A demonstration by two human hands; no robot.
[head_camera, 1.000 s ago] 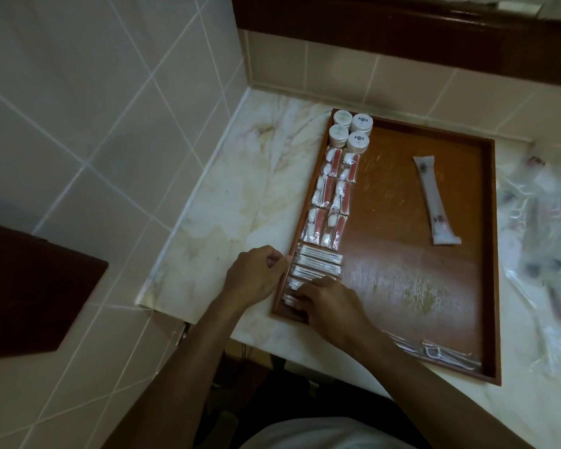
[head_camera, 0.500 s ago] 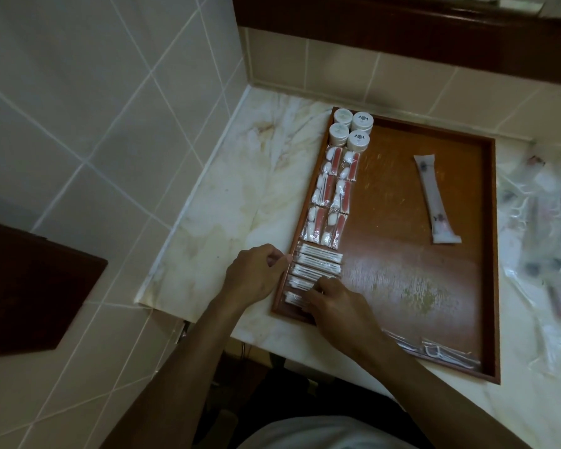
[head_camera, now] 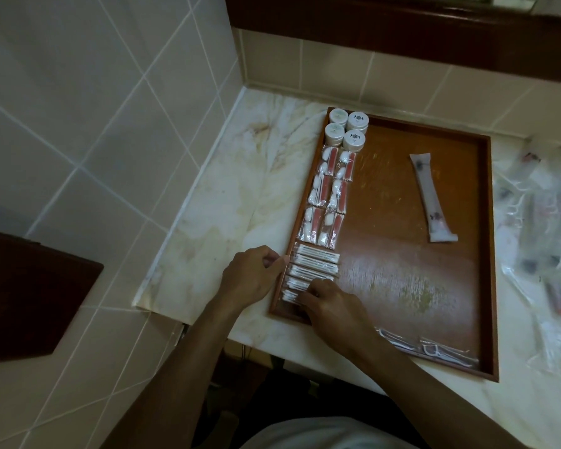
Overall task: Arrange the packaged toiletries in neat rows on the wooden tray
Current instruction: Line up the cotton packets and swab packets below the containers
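Head view shows the right hand (head_camera: 329,299) pressing flat packets (head_camera: 314,265) at the tray's (head_camera: 486,254) near-left corner; left hand (head_camera: 251,277), fingers curled, steadies the rim; nudge packets square, edges touching.

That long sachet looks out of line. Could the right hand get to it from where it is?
Probably yes: the right hand is on the tray, with only bare wood between it and the sachet.
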